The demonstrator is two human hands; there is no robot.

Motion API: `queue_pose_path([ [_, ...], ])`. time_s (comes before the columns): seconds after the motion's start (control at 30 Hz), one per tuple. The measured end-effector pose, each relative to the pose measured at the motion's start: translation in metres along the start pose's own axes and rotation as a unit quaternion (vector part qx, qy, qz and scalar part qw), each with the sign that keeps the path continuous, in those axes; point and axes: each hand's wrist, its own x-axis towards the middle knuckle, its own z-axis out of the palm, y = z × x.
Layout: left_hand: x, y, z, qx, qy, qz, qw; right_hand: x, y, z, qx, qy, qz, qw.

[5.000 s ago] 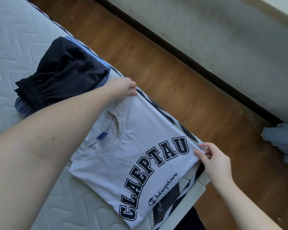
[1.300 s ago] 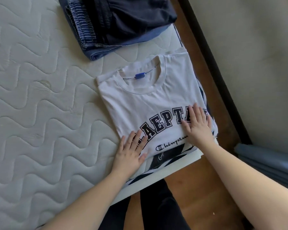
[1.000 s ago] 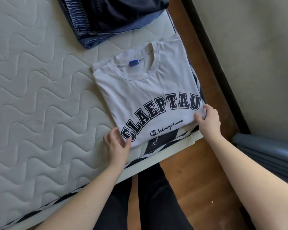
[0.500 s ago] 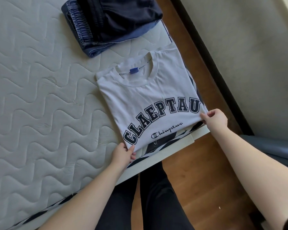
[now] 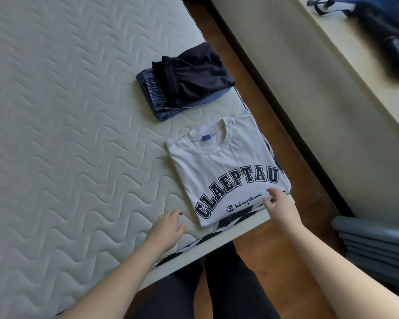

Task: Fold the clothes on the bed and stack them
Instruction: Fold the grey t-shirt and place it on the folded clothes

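**Hands off the folded tee**

Both our hands have let go of the shirt's near corners, which we were pinching half a second back. Our left hand (image 5: 168, 224) has slid away to the left and now rests over the quilted mattress (image 5: 67, 134), just beside the shirt's near-left corner but apart from it, fingers loosely spread and holding nothing. Our right hand (image 5: 279, 206) sits at the near-right edge of the white T-shirt (image 5: 217, 166), fingers relaxed and slightly fanned, the tips just at the fabric below the navy lettering; we cannot tell whether they touch it or hover over it, but they grip nothing.

And there's the shirt itself, folded into a neat rectangle, lying flat at the near-right corner of the bed, collar away from us, a small blue tag showing inside the neck, the big arched navy print facing up. Its near edge lies along the mattress's striped border, right by the white bed frame (image 5: 228, 236). Its right edge reaches the side of the mattress.

Further up the mattress, near the collar but apart from it, we've got the stack of folded clothes (image 5: 187, 79): a dark garment on top, blue denim-like pieces beneath, sitting close to the right side of the bed.

Below the frame, our legs in dark trousers (image 5: 194, 291) stand on the wooden floor (image 5: 274, 245).
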Motion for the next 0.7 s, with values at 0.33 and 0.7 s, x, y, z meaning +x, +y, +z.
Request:
queue_pose_path([
  [0.33, -0.125, -0.006, -0.123, 0.240, 0.194, 0.122, 0.943, -0.137, -0.101, -0.022, -0.211, 0.114, -0.218, 0.946],
  [0.7, -0.221, -0.006, -0.132, 0.267, 0.233, 0.076, 0.932, -0.220, -0.125, -0.062, -0.238, 0.115, -0.304, 0.915],
])
